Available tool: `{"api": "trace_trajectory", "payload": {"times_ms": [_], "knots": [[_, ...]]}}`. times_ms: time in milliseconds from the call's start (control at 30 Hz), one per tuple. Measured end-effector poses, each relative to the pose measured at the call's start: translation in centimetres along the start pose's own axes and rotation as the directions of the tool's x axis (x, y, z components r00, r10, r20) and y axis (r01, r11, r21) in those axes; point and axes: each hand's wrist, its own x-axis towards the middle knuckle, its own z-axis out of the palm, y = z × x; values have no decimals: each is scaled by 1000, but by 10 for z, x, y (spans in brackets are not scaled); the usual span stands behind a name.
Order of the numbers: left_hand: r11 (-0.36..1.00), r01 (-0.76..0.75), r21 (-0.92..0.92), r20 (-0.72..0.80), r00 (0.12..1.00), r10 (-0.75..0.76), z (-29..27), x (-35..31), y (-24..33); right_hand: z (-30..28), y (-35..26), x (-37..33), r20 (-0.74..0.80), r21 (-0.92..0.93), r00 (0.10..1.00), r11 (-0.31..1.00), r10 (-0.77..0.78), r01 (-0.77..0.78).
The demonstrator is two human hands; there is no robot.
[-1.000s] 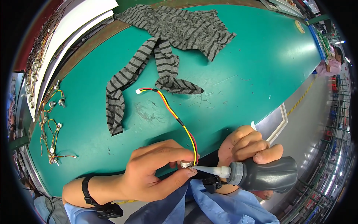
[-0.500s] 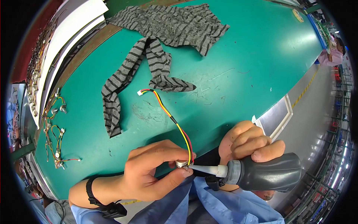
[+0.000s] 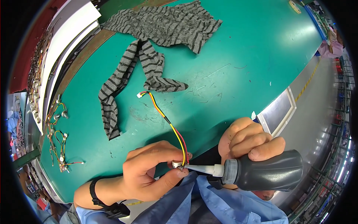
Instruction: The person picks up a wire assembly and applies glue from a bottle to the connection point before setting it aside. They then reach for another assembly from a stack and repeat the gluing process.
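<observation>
Between the thumb and fingers of my left hand [image 3: 147,171] is a small round metal potentiometer [image 3: 176,164]. Its red, yellow and black wires [image 3: 172,128] rise and curve away over the table to a white plug [image 3: 140,95]. My right hand [image 3: 249,139] is wrapped round a dark grey squeeze bottle [image 3: 271,171], tilted on its side. The bottle's pale tapered nozzle [image 3: 203,169] points left, its tip at the potentiometer's wire terminals. Whether the tip touches them, and whether anything flows out, I cannot make out.
Grey and black striped cloth [image 3: 167,28] lies across the far part of the green table [image 3: 257,63]. Several wired potentiometers [image 3: 61,158] lie at the left edge, near white sheets [image 3: 67,41]. A tape roll [image 3: 294,6] is at the far right. Another person [image 3: 328,48] is beyond.
My left hand, the potentiometer and the nozzle tip have shifted slightly left together. The view has moved a little; both grips stay the same.
</observation>
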Motion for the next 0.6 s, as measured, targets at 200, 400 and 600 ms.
{"api": "trace_trajectory", "payload": {"times_ms": [200,400,600], "knots": [[1000,-6,10,5,1000,6,0,2,2,1,2,-3,-29,-65,998,996,-56,54],[1000,-6,-16,-27,1000,6,2,1,1,0,2,0,1,-35,999,998,-43,43],[1000,-17,15,3,1000,17,0,0,-2,0,3,1,-9,6,999,999,-46,46]]}}
